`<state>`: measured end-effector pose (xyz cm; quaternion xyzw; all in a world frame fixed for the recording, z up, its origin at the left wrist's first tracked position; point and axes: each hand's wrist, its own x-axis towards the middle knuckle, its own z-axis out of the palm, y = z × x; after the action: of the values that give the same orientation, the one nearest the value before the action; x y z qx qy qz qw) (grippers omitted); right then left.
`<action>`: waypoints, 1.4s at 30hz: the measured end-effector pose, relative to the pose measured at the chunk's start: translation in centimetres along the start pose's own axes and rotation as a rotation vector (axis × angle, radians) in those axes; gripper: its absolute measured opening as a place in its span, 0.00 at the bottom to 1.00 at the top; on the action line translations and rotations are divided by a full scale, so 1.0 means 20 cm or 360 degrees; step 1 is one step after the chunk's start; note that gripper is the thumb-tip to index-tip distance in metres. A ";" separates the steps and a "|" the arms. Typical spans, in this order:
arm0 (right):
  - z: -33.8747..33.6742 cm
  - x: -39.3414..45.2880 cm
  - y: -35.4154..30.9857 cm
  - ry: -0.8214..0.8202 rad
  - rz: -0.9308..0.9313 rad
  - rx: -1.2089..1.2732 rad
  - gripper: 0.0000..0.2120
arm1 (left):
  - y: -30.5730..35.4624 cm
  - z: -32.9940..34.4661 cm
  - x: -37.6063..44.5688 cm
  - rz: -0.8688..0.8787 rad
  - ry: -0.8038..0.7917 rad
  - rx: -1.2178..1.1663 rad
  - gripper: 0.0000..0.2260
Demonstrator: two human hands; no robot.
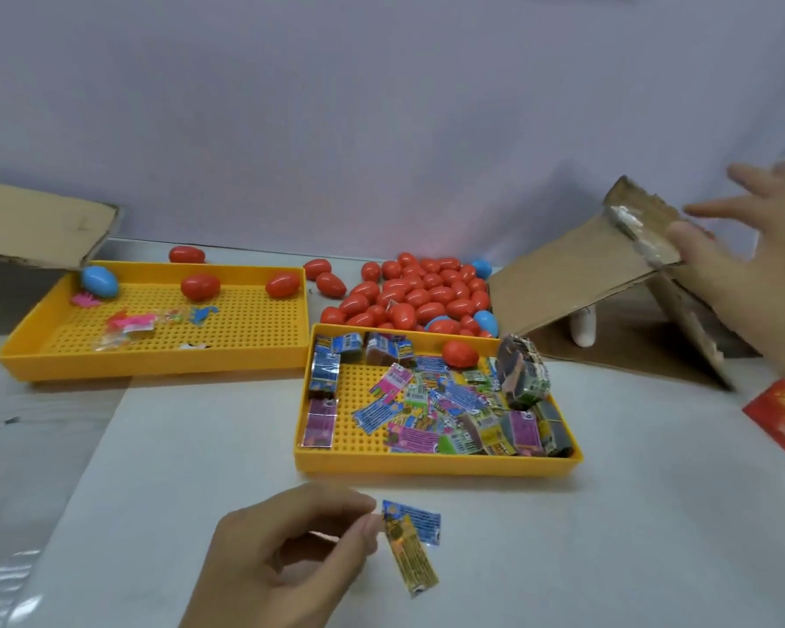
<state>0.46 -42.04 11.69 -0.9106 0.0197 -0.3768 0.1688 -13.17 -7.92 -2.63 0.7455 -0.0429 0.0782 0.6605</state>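
Note:
My left hand (286, 550) pinches two small printed packets (411, 537), one blue and one yellow, just above the table in front of the near yellow tray (436, 464). That tray holds several colourful packets, bundled stacks and one red plastic egg (459, 353). Behind it lies a heap of red eggs (409, 296) with a few blue ones. My right hand (753, 256) is at the far right with spread fingers, blurred, touching the raised flap of a cardboard box (608, 283).
A second yellow tray (155, 364) at the left holds two red eggs, a blue egg (100, 281) and small toy bags. Another cardboard flap (42, 224) overhangs its far left corner. A red packet (782, 417) lies at the right edge. A white object (583, 330) stands inside the box.

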 end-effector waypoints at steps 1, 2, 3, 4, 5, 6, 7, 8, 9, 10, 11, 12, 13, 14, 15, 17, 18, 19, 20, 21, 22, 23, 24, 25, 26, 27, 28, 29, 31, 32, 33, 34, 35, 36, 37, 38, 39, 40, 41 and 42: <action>0.01 -0.07 -0.04 0.0027 0.0054 0.0194 0.12 | 0.02 -0.01 0.03 0.0039 0.0021 -0.0007 0.06; 0.02 -0.16 -0.12 -0.0007 0.0083 0.0447 0.14 | 0.03 -0.03 0.06 0.0055 0.0065 -0.0048 0.06; 0.03 -0.28 -0.20 -0.0115 0.0105 0.0748 0.15 | 0.03 -0.04 0.10 0.0086 0.0126 -0.0037 0.06; 0.05 -0.40 -0.28 -0.0306 0.0123 0.1055 0.18 | 0.04 -0.06 0.15 0.0128 0.0207 -0.0014 0.05; 0.08 -0.52 -0.36 -0.0541 0.0128 0.1285 0.19 | 0.06 -0.08 0.21 0.0180 0.0250 0.0063 0.04; 0.09 -0.63 -0.45 -0.0797 0.0164 0.1511 0.20 | 0.09 -0.09 0.28 0.0258 0.0258 0.0176 0.04; 0.11 -0.74 -0.53 -0.1020 0.0197 0.1708 0.20 | 0.12 -0.10 0.37 0.0335 0.0236 0.0335 0.05; 0.14 -0.84 -0.59 -0.1190 0.0262 0.1846 0.18 | 0.14 -0.08 0.47 0.0408 0.0201 0.0481 0.05; 0.17 -0.92 -0.63 -0.1303 0.0350 0.1918 0.16 | 0.17 -0.06 0.57 0.0445 0.0159 0.0609 0.03; 0.19 -0.98 -0.65 -0.1397 0.0475 0.1954 0.12 | 0.19 -0.02 0.68 0.0443 0.0088 0.0731 0.03; 0.20 -1.02 -0.66 -0.1472 0.0574 0.1930 0.09 | 0.21 0.03 0.77 0.0412 0.0002 0.0866 0.07; 0.21 -1.04 -0.66 -0.1541 0.0618 0.1895 0.08 | 0.21 0.08 0.86 0.0365 -0.0096 0.1003 0.10; 0.21 -1.06 -0.66 -0.1598 0.0597 0.1858 0.07 | 0.21 0.14 0.94 0.0342 -0.0187 0.1132 0.12; 0.21 -1.07 -0.65 -0.1644 0.0566 0.1837 0.07 | 0.19 0.20 1.00 0.0337 -0.0272 0.1238 0.12; 0.21 -1.06 -0.65 -0.1679 0.0555 0.1835 0.07 | 0.17 0.26 1.04 0.0322 -0.0337 0.1338 0.13; 0.21 -1.05 -0.64 -0.1709 0.0590 0.1831 0.08 | 0.13 0.33 1.09 0.0254 -0.0442 0.1593 0.16; 0.21 -1.04 -0.64 -0.1718 0.0597 0.1824 0.08 | 0.11 0.36 1.11 0.0244 -0.0454 0.1692 0.15; 0.22 -1.03 -0.64 -0.1711 0.0603 0.1832 0.08 | 0.08 0.37 1.11 0.0263 -0.0410 0.1722 0.12; 0.22 -1.03 -0.63 -0.1698 0.0617 0.1855 0.08 | 0.07 0.38 1.11 0.0286 -0.0335 0.1694 0.09; 0.23 -1.03 -0.62 -0.1680 0.0627 0.1882 0.09 | 0.07 0.38 1.11 0.0351 -0.0240 0.1600 0.08; 0.24 -1.02 -0.61 -0.1667 0.0644 0.1916 0.10 | 0.08 0.37 1.08 0.0446 -0.0141 0.1444 0.08; 0.24 -1.02 -0.61 -0.1647 0.0659 0.1954 0.10 | 0.11 0.35 1.04 0.0532 -0.0053 0.1234 0.07; 0.24 -1.01 -0.60 -0.1622 0.0674 0.2000 0.11 | 0.15 0.33 0.99 0.0585 -0.0020 0.0984 0.07; 0.25 -1.00 -0.60 -0.1596 0.0690 0.2057 0.12 | 0.19 0.30 0.92 0.0604 -0.0036 0.0729 0.07; 0.26 -0.99 -0.59 -0.1571 0.0721 0.2127 0.13 | 0.24 0.26 0.85 0.0595 -0.0077 0.0500 0.06; 0.26 -0.99 -0.59 -0.1548 0.0769 0.2198 0.14 | 0.27 0.22 0.76 0.0566 -0.0126 0.0298 0.06; 0.27 -0.99 -0.59 -0.1525 0.0830 0.2264 0.15 | 0.30 0.18 0.67 0.0531 -0.0174 0.0142 0.06; 0.28 -0.99 -0.59 -0.1501 0.0892 0.2325 0.17 | 0.31 0.14 0.57 0.0511 -0.0207 0.0056 0.07; 0.29 -1.00 -0.59 -0.1474 0.0959 0.2409 0.20 | 0.30 0.06 0.39 0.0513 -0.0225 0.0029 0.09; 0.29 -1.00 -0.59 -0.1467 0.0961 0.2426 0.22 | 0.29 0.04 0.31 0.0510 -0.0217 0.0021 0.09; 0.29 -1.01 -0.59 -0.1459 0.0948 0.2427 0.22 | 0.26 0.01 0.24 0.0490 -0.0193 -0.0008 0.09; 0.29 -1.01 -0.60 -0.1452 0.0923 0.2418 0.22 | 0.22 -0.01 0.18 0.0453 -0.0157 -0.0058 0.09; 0.29 -1.01 -0.60 -0.1448 0.0885 0.2401 0.23 | 0.19 -0.02 0.13 0.0404 -0.0116 -0.0112 0.10; 0.29 -1.02 -0.60 -0.1451 0.0840 0.2375 0.23 | 0.15 -0.03 0.08 0.0345 -0.0078 -0.0155 0.12; 0.28 -1.02 -0.60 -0.1458 0.0792 0.2339 0.24 | 0.12 -0.03 0.04 0.0286 -0.0047 -0.0183 0.15; 0.27 -1.03 -0.61 -0.1467 0.0749 0.2297 0.24 | 0.09 -0.03 0.01 0.0238 -0.0029 -0.0199 0.18; 0.26 -1.03 -0.61 -0.1470 0.0708 0.2256 0.23 | 0.07 -0.03 -0.02 0.0209 -0.0022 -0.0217 0.19; 0.26 -1.04 -0.62 -0.1469 0.0666 0.2218 0.22 | 0.04 -0.03 -0.04 0.0197 -0.0015 -0.0224 0.20; 0.25 -1.04 -0.62 -0.1467 0.0625 0.2176 0.21 | 0.03 -0.03 -0.06 0.0182 -0.0011 -0.0228 0.20; 0.25 -1.04 -0.63 -0.1463 0.0590 0.2128 0.20 | 0.01 -0.04 -0.07 0.0167 -0.0008 -0.0233 0.20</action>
<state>-12.16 -25.40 -1.69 -0.6634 -0.1295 0.1342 0.7246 -14.63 -7.23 -2.55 0.6922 -0.0892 0.1076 0.7081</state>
